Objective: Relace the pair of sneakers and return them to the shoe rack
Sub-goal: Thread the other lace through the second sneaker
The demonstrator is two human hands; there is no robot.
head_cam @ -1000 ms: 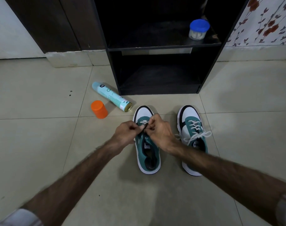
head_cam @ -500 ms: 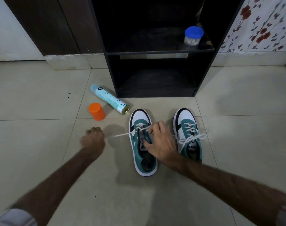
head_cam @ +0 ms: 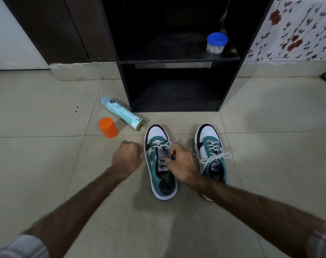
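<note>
Spray can [head_cam: 122, 113] lying beside orange cap [head_cam: 108, 127]; blue-lidded jar [head_cam: 216, 43].

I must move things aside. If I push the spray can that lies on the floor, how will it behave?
The spray can lies on its side on smooth tile, so it would probably roll. Its orange cap stands apart, upright, and would more likely slide or tip.
</note>
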